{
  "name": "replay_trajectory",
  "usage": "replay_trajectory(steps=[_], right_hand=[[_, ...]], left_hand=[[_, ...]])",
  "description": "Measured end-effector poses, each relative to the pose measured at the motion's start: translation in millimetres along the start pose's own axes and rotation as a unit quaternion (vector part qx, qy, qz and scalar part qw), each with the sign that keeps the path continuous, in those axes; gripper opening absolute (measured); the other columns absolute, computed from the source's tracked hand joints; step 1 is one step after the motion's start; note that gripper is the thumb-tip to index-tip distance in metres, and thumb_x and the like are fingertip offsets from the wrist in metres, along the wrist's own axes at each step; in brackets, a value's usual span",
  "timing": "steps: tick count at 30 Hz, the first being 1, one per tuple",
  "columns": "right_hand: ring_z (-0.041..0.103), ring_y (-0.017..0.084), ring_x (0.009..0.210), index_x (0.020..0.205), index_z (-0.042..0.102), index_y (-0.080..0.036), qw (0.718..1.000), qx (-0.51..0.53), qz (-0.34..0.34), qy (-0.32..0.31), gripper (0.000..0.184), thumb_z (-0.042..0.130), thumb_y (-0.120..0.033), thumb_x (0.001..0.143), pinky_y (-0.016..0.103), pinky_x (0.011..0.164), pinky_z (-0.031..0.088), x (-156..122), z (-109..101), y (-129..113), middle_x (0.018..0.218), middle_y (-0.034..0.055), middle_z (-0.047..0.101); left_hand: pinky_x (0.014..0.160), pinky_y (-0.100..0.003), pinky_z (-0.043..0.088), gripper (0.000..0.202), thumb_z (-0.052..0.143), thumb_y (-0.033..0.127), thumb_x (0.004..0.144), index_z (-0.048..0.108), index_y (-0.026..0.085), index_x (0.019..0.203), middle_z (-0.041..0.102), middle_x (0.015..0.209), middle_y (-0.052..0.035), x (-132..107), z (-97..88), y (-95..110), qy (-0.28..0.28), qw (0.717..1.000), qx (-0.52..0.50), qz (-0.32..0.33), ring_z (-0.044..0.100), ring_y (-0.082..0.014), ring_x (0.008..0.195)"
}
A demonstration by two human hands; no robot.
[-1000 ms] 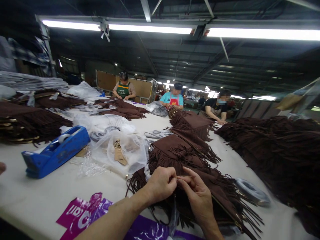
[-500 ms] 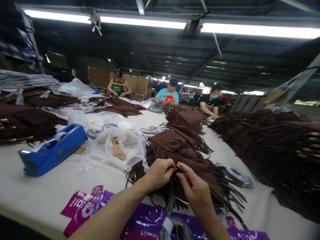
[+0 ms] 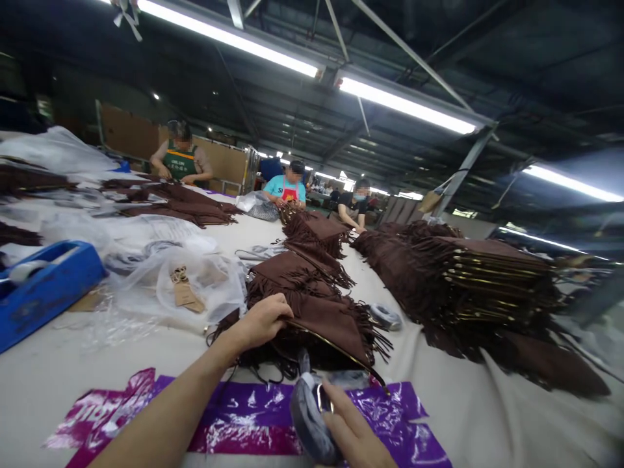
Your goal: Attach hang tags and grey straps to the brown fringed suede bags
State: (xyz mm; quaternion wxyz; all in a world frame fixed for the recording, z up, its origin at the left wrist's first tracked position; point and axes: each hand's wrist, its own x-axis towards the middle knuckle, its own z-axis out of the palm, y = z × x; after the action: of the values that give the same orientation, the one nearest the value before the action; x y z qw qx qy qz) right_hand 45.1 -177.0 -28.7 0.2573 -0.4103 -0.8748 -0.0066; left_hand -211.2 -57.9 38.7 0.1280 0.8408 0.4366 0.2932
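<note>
A brown fringed bag (image 3: 331, 318) lies in front of me, its gold zipper edge facing me and its mouth gaping a little. My left hand (image 3: 267, 320) grips the near left part of that edge. Lower down, my right hand (image 3: 353, 429) is closed around a coiled strap (image 3: 309, 416) in grey wrapping, with a metal buckle by the fingers. One end of the strap reaches up toward the bag's dark opening. Beneath lies purple and magenta printed plastic (image 3: 248, 406).
A blue tape dispenser (image 3: 53, 286) stands at left. White mesh pouches (image 3: 141, 286) with brown tags lie beside the bag. Another wrapped coil (image 3: 386, 316) rests at its right. Brown bags are stacked (image 3: 492, 279) on the right. Several co-workers work across the table, one in a green apron (image 3: 179, 162).
My hands have parted. The right hand has left the bag's zipper edge and come down onto the coiled strap; the left stays at the edge. The view has swung to the right.
</note>
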Motion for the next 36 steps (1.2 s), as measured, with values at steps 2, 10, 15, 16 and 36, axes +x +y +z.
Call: replay_trajectory(steps=[2,10,15,16,36], right_hand=[[0.044,0.034,0.132,0.106,0.064,-0.024,1.0,-0.023,-0.003,-0.005,0.036,0.072,-0.021,0.07,0.04,0.103,0.046,23,-7,8,0.145,0.0109,0.048],[0.064,0.023,0.076,0.082,0.065,-0.021,0.98,-0.175,0.093,0.009,0.024,0.047,-0.005,0.083,0.032,0.065,0.052,99,16,33,0.083,0.0094,0.064],[0.065,0.022,0.091,0.1,0.062,-0.024,0.993,0.007,0.07,0.097,0.021,0.041,-0.025,0.094,0.032,0.082,0.051,54,-30,90,0.096,0.0067,0.068],[0.065,0.023,0.095,0.103,0.061,-0.024,0.991,-0.017,0.097,0.093,0.021,0.043,-0.027,0.092,0.035,0.083,0.051,42,-39,105,0.1,0.0071,0.068],[0.064,0.021,0.056,0.071,0.06,-0.031,0.995,-0.052,0.077,-0.036,0.028,0.041,-0.035,0.091,0.029,0.052,0.041,37,-54,140,0.063,0.0009,0.068]], left_hand=[[0.08,-0.024,0.042,0.024,0.048,0.004,0.08,0.067,0.017,0.085,0.056,0.088,-0.0039,1,-2.4,4,0.025,1.0,-0.011,0.012,0.053,-0.0154,0.088],[0.078,-0.025,0.042,0.024,0.05,0.005,0.081,0.069,0.02,0.083,0.061,0.09,-0.004,-5,0.9,6,-0.055,0.997,0.052,0.011,0.056,-0.018,0.091],[0.077,-0.025,0.042,0.013,0.061,0.016,0.078,0.07,0.021,0.085,0.063,0.088,-0.003,-9,-6.2,5,-0.114,0.992,0.054,0.018,0.058,-0.0187,0.088],[0.077,-0.026,0.042,0.011,0.062,0.018,0.079,0.07,0.02,0.085,0.063,0.088,-0.0033,-7,-7.1,10,-0.101,0.993,0.056,0.024,0.058,-0.019,0.088],[0.072,-0.042,0.044,0.017,0.058,0.017,0.079,0.068,0.007,0.089,0.066,0.088,-0.0212,53,118.5,145,-0.032,0.985,0.138,-0.098,0.061,-0.0313,0.085]])
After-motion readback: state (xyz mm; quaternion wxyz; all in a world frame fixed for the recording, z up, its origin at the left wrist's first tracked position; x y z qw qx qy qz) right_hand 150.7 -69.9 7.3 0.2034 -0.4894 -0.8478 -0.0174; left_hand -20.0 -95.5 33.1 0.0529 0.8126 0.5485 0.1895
